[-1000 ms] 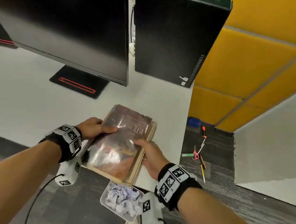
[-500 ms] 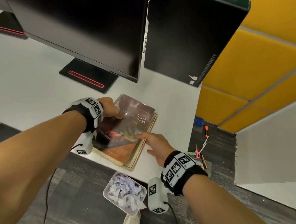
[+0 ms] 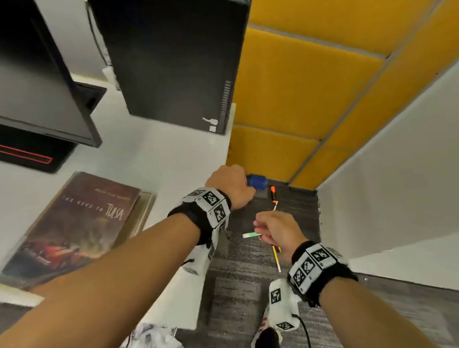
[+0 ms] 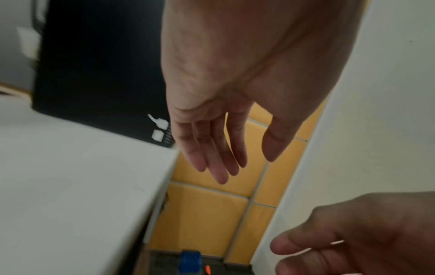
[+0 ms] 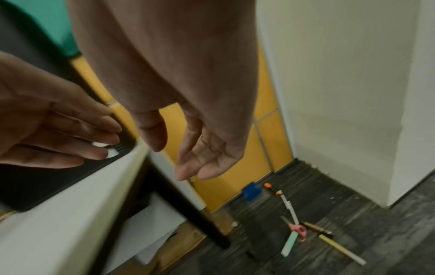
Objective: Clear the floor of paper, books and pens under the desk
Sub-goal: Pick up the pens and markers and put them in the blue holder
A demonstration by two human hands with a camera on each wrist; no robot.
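A stack of books (image 3: 72, 230), the top one with a dark brown cover, lies flat on the white desk (image 3: 164, 158). Both hands hang empty in the air past the desk's right end. My left hand (image 3: 231, 186) has straight, relaxed fingers (image 4: 219, 158). My right hand (image 3: 276, 229) is loosely curved, fingers (image 5: 200, 167) apart. Below them on the grey carpet lie pens: an orange-capped marker (image 5: 269, 186), a white pen (image 5: 290, 209), a pale green one (image 5: 290, 243), a yellow pencil (image 5: 341, 249) and pink scissors (image 5: 299, 228). A blue cup (image 5: 251, 190) lies near the yellow wall.
A black computer tower (image 3: 179, 54) and a monitor (image 3: 13, 69) stand on the desk. A clear bin of crumpled paper (image 3: 152, 343) sits on the floor by my feet. A white partition (image 3: 407, 183) closes the right side. A black desk leg (image 5: 188, 208) slants down to the carpet.
Both hands have let go of the books, which now rest on the desk. The hands and my view have swung right, over the pens on the floor.
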